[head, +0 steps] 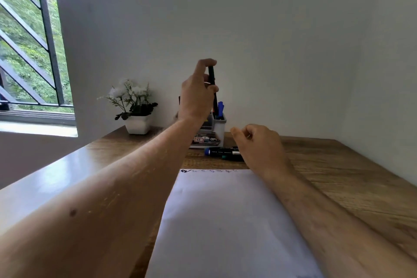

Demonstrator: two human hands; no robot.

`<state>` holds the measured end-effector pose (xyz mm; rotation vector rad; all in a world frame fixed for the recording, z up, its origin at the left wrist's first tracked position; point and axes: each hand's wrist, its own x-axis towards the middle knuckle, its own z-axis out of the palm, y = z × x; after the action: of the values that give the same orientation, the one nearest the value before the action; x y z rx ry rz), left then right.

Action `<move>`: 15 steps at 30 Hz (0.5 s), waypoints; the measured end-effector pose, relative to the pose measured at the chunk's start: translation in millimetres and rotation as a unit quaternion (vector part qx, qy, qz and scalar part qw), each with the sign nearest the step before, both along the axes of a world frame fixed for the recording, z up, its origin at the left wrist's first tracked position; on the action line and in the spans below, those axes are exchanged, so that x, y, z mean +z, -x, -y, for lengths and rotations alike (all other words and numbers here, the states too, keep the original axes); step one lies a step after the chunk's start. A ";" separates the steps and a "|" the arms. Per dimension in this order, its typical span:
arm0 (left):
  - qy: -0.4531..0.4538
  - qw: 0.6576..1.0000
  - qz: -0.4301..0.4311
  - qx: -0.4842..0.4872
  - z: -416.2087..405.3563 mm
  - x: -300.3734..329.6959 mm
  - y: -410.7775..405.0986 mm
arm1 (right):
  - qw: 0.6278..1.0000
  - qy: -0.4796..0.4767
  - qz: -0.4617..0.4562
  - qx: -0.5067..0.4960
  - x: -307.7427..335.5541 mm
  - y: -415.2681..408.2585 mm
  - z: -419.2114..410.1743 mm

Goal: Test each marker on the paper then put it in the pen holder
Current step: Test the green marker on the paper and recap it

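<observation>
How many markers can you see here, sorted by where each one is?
Held upright in the left hand, a dark marker: 1
Lying on the table, markers: 2
Standing in the pen holder, a blue marker shows: at least 1
Total: at least 4

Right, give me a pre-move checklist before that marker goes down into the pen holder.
1. Left hand grips the dark marker: ok.
2. Marker upright above the pen holder: ok.
3. Marker capped: cannot tell.
4. Room in the compartment, which already holds a blue marker: cannot tell.
5. Test marks along the paper top edge: ok.
6. Right hand clear of the holder, holding nothing, by the markers on the table: ok.
</observation>
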<state>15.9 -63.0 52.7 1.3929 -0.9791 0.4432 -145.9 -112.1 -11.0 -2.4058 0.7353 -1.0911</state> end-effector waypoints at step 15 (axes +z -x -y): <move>-0.269 0.950 0.037 0.156 16.7 -26.6 11.9 | 1.000 -0.007 0.001 -0.016 3.3 0.0 -2.0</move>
<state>4.0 -79.7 26.1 2.0541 -0.9839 0.4837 -145.9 -110.1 -7.7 -2.3895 0.7810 -1.0967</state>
